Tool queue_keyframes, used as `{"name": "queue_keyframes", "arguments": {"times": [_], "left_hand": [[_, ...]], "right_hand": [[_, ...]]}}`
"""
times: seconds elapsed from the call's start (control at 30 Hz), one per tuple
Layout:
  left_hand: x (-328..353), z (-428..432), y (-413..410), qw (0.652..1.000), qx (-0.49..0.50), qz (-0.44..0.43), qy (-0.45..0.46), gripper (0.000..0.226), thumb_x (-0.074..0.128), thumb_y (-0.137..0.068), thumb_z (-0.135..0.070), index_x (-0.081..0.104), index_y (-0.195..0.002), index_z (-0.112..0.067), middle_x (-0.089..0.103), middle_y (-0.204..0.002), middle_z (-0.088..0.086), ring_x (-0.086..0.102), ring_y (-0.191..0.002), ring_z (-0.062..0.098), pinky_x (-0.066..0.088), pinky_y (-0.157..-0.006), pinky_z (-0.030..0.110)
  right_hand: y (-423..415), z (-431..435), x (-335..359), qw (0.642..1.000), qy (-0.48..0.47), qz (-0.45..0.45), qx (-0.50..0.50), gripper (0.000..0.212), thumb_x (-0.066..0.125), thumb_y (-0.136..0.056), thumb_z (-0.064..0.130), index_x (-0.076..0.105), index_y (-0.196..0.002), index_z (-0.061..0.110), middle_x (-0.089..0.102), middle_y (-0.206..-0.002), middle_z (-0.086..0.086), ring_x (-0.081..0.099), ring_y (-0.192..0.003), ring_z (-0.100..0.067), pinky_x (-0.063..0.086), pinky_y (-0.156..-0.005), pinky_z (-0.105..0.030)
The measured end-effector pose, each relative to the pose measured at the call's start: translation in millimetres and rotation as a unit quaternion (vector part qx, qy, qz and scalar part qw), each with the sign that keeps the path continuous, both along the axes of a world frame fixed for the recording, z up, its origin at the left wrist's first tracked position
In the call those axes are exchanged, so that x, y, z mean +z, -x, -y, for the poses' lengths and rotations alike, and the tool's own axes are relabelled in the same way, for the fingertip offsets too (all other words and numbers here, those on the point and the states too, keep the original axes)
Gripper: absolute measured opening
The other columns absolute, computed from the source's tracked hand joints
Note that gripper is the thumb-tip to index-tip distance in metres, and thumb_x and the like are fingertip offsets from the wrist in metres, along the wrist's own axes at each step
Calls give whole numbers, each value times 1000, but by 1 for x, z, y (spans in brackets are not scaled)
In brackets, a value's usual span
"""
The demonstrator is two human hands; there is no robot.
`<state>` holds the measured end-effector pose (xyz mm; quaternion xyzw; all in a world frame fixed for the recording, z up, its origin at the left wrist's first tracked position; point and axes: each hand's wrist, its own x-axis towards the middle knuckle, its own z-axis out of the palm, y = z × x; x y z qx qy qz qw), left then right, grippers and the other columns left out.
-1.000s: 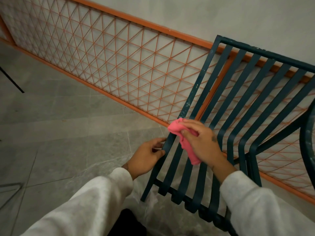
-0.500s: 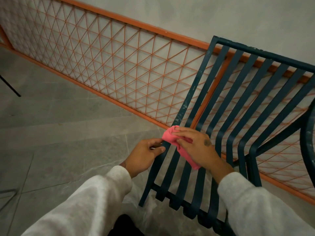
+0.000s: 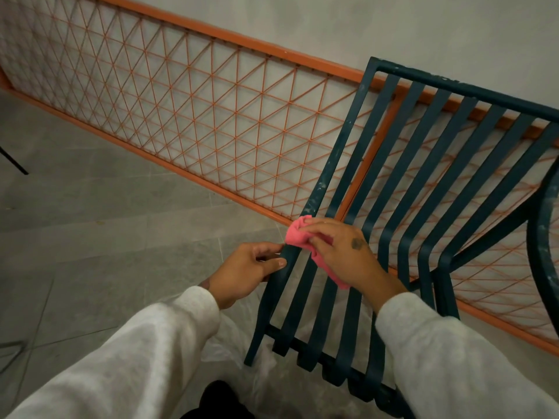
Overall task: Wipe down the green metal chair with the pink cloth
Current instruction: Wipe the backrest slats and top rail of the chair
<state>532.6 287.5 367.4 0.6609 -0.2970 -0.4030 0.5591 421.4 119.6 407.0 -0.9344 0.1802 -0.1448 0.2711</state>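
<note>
The dark green metal chair [image 3: 429, 164] stands tilted at the right, its slats running from the seat up into the backrest, with pale dust on the outer left bar. My right hand [image 3: 348, 252] holds the bunched pink cloth [image 3: 298, 234] against the left slats where the seat bends up. My left hand [image 3: 245, 270] grips the chair's outer left bar just below the cloth, thumb on top. A curved green armrest [image 3: 541, 243] shows at the right edge.
An orange metal lattice panel [image 3: 196, 122] leans along the grey wall behind the chair. Grey floor tiles [image 3: 90, 237] spread to the left. A thin black leg [image 3: 15, 163] stands at the far left. Clear plastic sheeting [image 3: 230, 349] lies under the chair's front.
My right hand slid the pink cloth slightly left and down along the left slats. My left hand kept its grip on the outer bar. The view shifted a little.
</note>
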Motion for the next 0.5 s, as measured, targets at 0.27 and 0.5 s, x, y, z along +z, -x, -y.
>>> {"name": "queue_keyframes", "arguments": {"times": [0.27, 0.5], "left_hand": [[-2, -2, 3, 1000, 13, 3, 3, 20, 59, -95, -14, 71, -110, -19, 75, -103, 6, 70, -99, 22, 54, -95, 39], [1, -2, 3, 1000, 5, -26, 1, 25, 56, -96, -11, 69, -117, -14, 76, -104, 0, 72, -97, 13, 55, -91, 28]], "right_hand": [[0, -23, -1, 999, -25, -13, 40, 30, 57, -96, 6, 73, -117, 22, 62, -134, 9, 50, -125, -1, 34, -117, -27], [-15, -15, 15, 999, 40, -28, 24, 30, 55, -98, 4, 72, -118, 19, 64, -130, 4, 52, -115, -1, 24, -105, 0]]}}
